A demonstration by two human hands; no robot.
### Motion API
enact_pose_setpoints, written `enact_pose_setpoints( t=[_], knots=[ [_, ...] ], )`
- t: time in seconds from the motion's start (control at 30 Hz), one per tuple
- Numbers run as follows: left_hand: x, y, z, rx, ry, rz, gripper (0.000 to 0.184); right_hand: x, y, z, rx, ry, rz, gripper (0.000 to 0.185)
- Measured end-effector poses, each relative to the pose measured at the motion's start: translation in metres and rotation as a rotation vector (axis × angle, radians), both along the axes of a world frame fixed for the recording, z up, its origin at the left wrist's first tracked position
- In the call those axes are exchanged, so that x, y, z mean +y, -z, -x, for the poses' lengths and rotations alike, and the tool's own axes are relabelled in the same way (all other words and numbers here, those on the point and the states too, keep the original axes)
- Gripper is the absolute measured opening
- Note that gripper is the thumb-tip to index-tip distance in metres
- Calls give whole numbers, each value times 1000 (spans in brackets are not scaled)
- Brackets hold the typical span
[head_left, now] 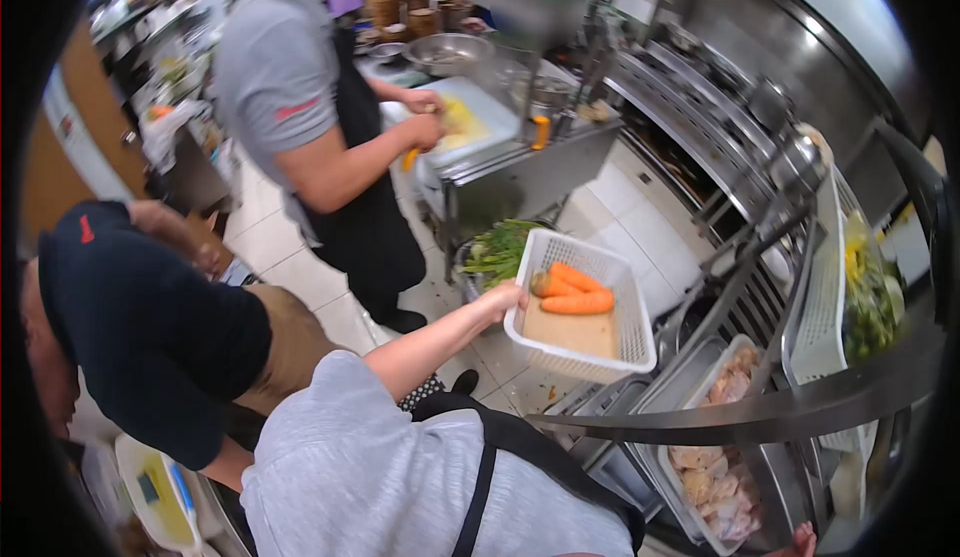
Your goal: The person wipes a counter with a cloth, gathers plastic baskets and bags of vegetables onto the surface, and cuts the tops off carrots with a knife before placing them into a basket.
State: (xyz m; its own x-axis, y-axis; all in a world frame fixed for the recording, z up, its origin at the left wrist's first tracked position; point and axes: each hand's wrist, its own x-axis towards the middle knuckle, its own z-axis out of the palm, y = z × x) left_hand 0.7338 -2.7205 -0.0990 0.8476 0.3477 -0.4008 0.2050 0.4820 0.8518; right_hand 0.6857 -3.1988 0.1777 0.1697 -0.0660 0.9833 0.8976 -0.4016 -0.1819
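Observation:
My left hand (507, 298), at the end of my outstretched arm, is closed on the rim of a white plastic basket (635, 342). Several orange carrots (577, 302) lie together inside it, on a brownish base. Leafy greens (503, 253) sit in a container behind the basket, close to my hand. At the bottom right edge, only a small part of my right hand (800, 541) shows, near a white tub (722, 537) of raw meat pieces (715, 487). Whether it grips anything is hidden.
A co-worker in a grey shirt (270, 67) works with both hands over a white board (490, 117) with yellow food. Another person in a dark shirt (150, 307) leans at left. A metal rail (740, 422) crosses at right, near a rack with a basket of greens (868, 327).

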Motion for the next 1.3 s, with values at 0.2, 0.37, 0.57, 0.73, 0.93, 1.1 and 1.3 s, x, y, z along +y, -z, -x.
enact_pose_setpoints(
  t=[0.2,0.37,0.57,0.73,0.93,1.1,1.3],
  knots=[
    [16,56,108,168,-111,-11,47,110,20,-34,149,-926,232,34],
    [45,117,183,292,-262,32,44,221,37,-56,401,-1007,342,35],
    [70,139,260,435,-443,60,35,305,31,-58,498,-1071,418,26],
    [78,154,333,371,-680,52,37,346,42,-73,612,-1054,491,20],
    [62,134,405,439,-987,148,42,410,72,-93,559,-1021,567,25],
    [68,122,453,425,-1144,197,48,460,116,-75,741,-1124,595,12],
    [99,142,501,252,-1191,142,55,529,191,-18,1162,-1245,885,15]
  ],
)
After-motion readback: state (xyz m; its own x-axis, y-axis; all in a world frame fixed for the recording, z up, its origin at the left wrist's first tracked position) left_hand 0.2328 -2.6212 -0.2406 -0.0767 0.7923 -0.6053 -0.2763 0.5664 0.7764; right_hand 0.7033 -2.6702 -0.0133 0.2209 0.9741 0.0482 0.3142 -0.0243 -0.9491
